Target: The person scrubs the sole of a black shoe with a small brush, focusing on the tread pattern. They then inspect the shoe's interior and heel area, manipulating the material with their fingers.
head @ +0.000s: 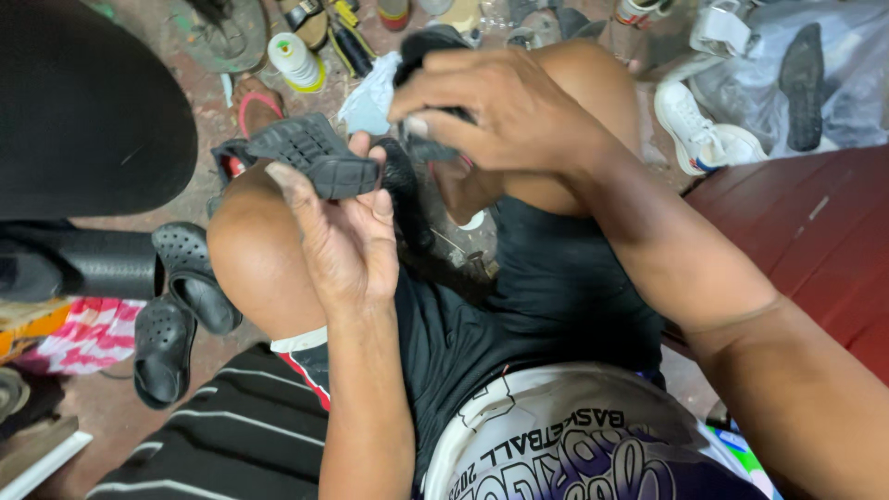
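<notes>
A worn concrete floor (199, 199) strewn with footwear fills the upper part of the frame, with a dark red wooden platform (806, 231) at the right edge. The person sits with bare knees raised, working over their lap.

The left hand (347, 241), palm up at centre frame, holds a black ridged shoe sole (310, 153) pinched between thumb and fingertips, its treaded face turned up. The right hand (505, 111), just above and to the right, is clenched around a dark rounded object (431, 46) pressed near the sole's end; what it is cannot be told.

The sole is held only at one end by the fingertips, so in my judgement pressure from the right hand could twist it loose and drop it between the knees. The thumb also lies close to where the right hand works and might be caught.

Counted: one sole in hand, two black perforated clogs (176, 310) at lower left, two white sneakers (704, 134) at upper right, one spool of pale thread (294, 60) at the top.
</notes>
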